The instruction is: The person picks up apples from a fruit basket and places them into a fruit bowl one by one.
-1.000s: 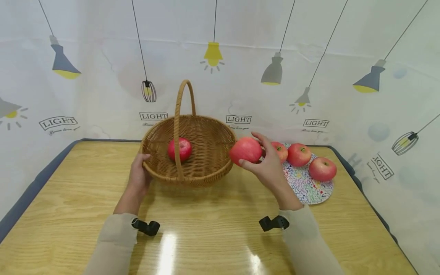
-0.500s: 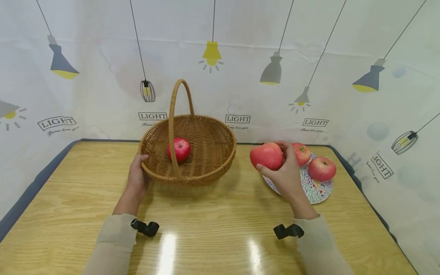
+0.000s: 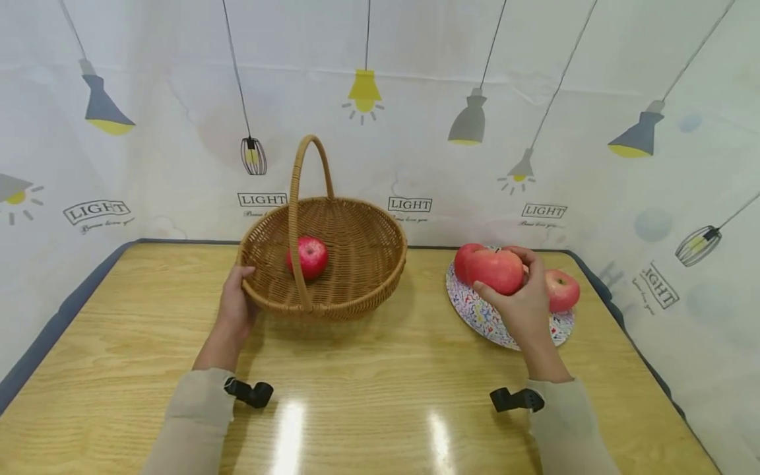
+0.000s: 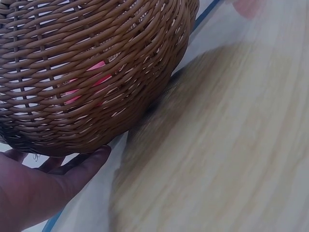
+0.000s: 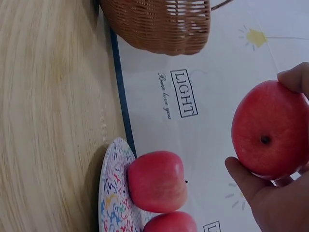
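My left hand (image 3: pixel 235 300) grips the left rim of a brown wicker basket (image 3: pixel 362 290), the thumb lying over the edge. A red apple (image 3: pixel 310 257) lies inside, behind the tall handle; in the left wrist view, red shows through the weave. My right hand (image 3: pixel 525 300) holds another red apple (image 3: pixel 497 272) over a plate (image 3: pixel 475 313) with a colourful squiggle pattern. Fingers and thumb span the held apple (image 5: pixel 270 130) in the right wrist view. One apple (image 3: pixel 465 260) on the plate is partly covered by the held one, and a further apple (image 3: pixel 563 290) sits right of my hand.
Basket and plate stand near the back edge of a wooden table (image 3: pixel 344 402), with a stretch of tabletop between them. Directly behind rises a white wall sheet (image 3: pixel 415 119) printed with lamps. Both wrists carry black camera mounts (image 3: pixel 252 394).
My right hand has carried its apple rightward, from beside the basket's right rim to over the plate. The basket handle has shifted slightly left; my left hand keeps its grip.
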The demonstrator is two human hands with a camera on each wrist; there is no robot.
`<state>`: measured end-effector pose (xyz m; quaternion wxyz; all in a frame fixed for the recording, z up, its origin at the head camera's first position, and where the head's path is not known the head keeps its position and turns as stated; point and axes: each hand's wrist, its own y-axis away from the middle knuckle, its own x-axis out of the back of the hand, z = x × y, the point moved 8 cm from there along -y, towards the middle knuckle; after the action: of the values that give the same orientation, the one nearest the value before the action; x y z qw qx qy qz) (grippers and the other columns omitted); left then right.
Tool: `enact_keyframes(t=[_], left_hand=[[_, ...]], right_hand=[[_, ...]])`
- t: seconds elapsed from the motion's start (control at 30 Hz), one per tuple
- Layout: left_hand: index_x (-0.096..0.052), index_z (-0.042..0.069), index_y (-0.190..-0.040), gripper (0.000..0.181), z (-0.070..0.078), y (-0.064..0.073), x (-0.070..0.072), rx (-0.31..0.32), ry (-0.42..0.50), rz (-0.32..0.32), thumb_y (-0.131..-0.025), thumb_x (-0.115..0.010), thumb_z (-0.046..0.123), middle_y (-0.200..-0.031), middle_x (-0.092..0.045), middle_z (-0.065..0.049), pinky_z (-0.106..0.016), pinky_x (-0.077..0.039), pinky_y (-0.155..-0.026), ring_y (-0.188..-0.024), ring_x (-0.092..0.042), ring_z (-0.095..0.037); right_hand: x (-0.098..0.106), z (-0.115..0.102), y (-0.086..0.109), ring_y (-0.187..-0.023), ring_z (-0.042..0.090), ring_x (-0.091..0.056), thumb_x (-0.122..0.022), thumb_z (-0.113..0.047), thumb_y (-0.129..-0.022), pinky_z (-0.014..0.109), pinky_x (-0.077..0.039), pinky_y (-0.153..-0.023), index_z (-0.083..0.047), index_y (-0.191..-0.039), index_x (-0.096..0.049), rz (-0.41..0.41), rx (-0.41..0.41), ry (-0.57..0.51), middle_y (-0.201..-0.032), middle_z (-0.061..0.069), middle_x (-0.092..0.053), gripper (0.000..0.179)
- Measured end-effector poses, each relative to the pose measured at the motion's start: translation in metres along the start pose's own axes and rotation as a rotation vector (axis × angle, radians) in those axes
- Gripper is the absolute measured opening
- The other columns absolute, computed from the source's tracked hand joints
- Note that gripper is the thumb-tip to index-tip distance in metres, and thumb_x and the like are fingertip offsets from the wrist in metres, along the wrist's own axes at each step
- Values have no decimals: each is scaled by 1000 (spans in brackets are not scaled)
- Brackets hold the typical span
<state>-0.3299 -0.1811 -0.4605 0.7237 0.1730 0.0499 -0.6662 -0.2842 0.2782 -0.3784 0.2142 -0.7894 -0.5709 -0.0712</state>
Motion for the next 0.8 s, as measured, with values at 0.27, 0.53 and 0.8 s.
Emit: enact_keyframes(t=[0.27, 0.53, 0.8], left_hand=[[-9, 30, -163, 69, 3, 1, 0, 20, 11, -12, -96, -25, 32, -164, -22, -7, -31, -26, -119, -144, -32, -19], [-7, 30, -164, 70, 0, 1, -1, 20, -14, -10, -96, -26, 33, -167, -17, -9, -34, -23, -122, -149, -27, -23], [-8, 30, -164, 70, -2, 4, 0, 31, -2, 30, -97, -28, 34, -168, -17, -9, -34, -23, -122, -150, -26, -25]], right_hand=[[7, 17, -4, -133, 15, -45, -82, -16, -82, 43, -53, -102, -15, -150, -32, 6, -36, 34, -148, -2, -46, 85], [12, 29, -7, -135, 26, -43, -81, -17, -82, 55, -50, -103, -14, -153, -30, -32, -17, 117, -152, 8, -42, 87], [4, 42, -12, -129, 36, -47, -84, -23, -78, 62, -49, -99, -8, -147, -40, -65, 70, 227, -147, 17, -45, 83]])
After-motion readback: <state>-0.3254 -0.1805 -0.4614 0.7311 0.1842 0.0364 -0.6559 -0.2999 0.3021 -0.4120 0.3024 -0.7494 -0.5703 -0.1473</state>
